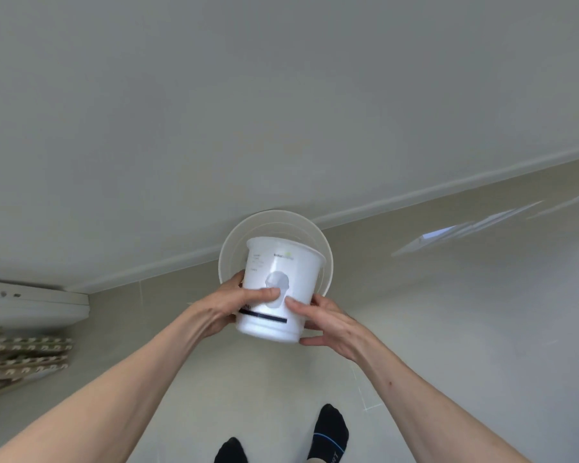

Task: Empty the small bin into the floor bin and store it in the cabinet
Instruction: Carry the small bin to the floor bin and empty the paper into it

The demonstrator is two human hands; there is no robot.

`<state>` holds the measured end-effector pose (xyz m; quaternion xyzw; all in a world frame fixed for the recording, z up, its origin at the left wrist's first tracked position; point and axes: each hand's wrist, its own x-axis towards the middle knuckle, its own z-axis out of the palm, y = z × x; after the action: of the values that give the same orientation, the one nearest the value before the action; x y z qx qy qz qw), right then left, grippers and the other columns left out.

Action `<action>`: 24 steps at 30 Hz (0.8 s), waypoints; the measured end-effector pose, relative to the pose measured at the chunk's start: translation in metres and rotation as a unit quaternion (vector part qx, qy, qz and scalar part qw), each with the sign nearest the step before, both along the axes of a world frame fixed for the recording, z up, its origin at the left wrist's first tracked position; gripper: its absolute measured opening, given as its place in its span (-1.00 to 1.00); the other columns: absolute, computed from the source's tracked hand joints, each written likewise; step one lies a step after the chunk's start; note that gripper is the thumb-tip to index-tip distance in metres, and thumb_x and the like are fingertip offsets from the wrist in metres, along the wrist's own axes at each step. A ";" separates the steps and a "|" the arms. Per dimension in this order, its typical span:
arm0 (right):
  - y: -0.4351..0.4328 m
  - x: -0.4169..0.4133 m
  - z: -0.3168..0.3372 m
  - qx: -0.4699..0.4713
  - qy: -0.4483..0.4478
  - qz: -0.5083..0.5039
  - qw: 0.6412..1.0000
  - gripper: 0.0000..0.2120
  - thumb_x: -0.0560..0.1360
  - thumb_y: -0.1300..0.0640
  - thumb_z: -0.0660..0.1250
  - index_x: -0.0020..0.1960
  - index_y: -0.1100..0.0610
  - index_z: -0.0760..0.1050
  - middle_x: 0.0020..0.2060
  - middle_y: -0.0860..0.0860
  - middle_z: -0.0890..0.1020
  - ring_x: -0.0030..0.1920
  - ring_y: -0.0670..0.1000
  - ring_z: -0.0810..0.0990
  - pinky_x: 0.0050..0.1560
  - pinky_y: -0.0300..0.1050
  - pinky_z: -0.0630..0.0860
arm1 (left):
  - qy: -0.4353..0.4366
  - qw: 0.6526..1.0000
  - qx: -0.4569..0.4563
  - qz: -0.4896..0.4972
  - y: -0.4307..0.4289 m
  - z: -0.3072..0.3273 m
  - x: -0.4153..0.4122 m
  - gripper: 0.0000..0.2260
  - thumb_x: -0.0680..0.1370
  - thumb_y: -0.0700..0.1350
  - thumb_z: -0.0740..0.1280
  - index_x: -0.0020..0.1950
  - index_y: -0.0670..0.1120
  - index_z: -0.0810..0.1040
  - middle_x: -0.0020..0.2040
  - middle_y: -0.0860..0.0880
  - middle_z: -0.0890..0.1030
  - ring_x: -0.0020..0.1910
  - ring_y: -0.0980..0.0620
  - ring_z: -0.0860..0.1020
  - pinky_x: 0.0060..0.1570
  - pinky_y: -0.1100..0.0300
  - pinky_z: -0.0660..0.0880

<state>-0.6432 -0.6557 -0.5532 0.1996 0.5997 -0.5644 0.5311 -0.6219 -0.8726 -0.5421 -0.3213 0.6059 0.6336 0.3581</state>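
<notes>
Head view: both hands, left hand (229, 307) and right hand (328, 324), clasp the small white bin (278, 289), tipped mouth-first over the round floor bin (326, 259) standing against the wall (214, 111).

Pale tiled floor (448, 345) lies under me, meeting the wall at a skirting board (415, 192). On it stands the round floor bin (325, 242), against the wall. My black-socked feet (330, 429) stand near it.
</notes>
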 end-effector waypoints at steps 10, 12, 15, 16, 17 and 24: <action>0.002 0.008 0.003 0.051 0.214 0.097 0.971 -0.01 0.13 0.23 0.71 0.43 0.01 0.29 0.19 -0.10 0.60 0.25 -0.03 0.58 0.12 -0.25 0.58 | 0.142 0.979 -0.122 -0.085 -0.003 -0.006 0.039 0.10 0.11 -0.22 0.74 0.54 0.06 0.26 0.34 0.17 0.56 0.33 0.21 0.54 0.24 0.28 0.56; 0.001 0.008 0.006 0.060 0.268 0.113 0.955 -0.06 0.11 0.30 0.70 0.36 -0.04 0.32 0.17 -0.13 0.59 0.20 -0.07 0.57 0.09 -0.31 0.53 | 0.155 0.971 -0.161 -0.088 -0.004 -0.008 0.048 0.09 0.07 -0.11 0.70 0.55 0.07 0.31 0.34 0.16 0.59 0.35 0.09 0.56 0.27 0.10 0.59; 0.001 0.008 0.010 0.063 0.338 0.121 0.931 -0.12 0.05 0.28 0.68 0.30 -0.04 0.43 0.15 -0.12 0.62 0.15 -0.12 0.61 0.13 -0.11 0.63 | 0.196 0.946 -0.237 -0.105 0.000 -0.001 0.056 -0.11 0.13 -0.11 0.64 0.45 0.07 0.46 0.22 0.21 0.65 0.19 0.13 0.63 -0.04 0.51 0.52; 0.002 0.008 0.011 0.064 0.350 0.118 0.927 -0.13 0.06 0.28 0.66 0.30 -0.05 0.46 0.13 -0.11 0.64 0.14 -0.11 0.63 0.11 -0.01 0.66 | 0.212 0.940 -0.249 -0.099 0.002 0.001 0.058 -0.17 0.16 -0.10 0.64 0.42 0.08 0.50 0.18 0.25 0.65 0.15 0.20 0.64 -0.10 0.56 0.49; 0.002 0.009 0.013 0.063 0.360 0.112 0.924 -0.16 0.08 0.31 0.64 0.28 -0.10 0.49 0.11 -0.13 0.65 0.11 -0.11 0.64 0.07 0.05 0.68 | 0.224 0.937 -0.253 -0.088 0.004 0.002 0.061 -0.23 0.18 -0.07 0.64 0.38 0.10 0.53 0.15 0.30 0.65 0.12 0.28 0.63 -0.11 0.57 0.48; 0.004 0.015 0.021 0.096 0.364 0.119 0.919 -0.22 0.14 0.09 0.62 0.32 -0.15 0.48 0.15 -0.19 0.65 0.18 -0.09 0.64 0.10 0.04 0.66 | 0.240 0.918 -0.304 -0.083 0.008 0.009 0.071 -0.50 0.25 0.05 0.54 0.19 0.11 0.61 -0.03 0.25 0.68 -0.04 0.10 0.69 -0.13 0.27 0.56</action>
<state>-0.6279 -0.6522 -0.5326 -0.0426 0.8220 -0.4704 0.3181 -0.5504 -0.8651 -0.5334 -0.2015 0.8616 0.4447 0.1388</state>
